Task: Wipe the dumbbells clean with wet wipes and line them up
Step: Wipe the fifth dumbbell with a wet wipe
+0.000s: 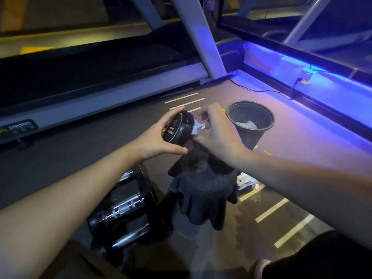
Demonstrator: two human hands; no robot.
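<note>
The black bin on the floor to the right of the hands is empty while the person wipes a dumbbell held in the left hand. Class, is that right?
Not quite. The head view shows the black bin holds a crumpled white wipe, so it is not empty. The rest stands: the left hand holds the dumbbell being wiped.

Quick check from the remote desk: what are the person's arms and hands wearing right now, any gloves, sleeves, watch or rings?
Both are bare. The left hand and right hand show no gloves or rings, and no watch or band shows on either wrist. Both forearms are uncovered up to the frame edge, so no sleeves are in view.
</note>
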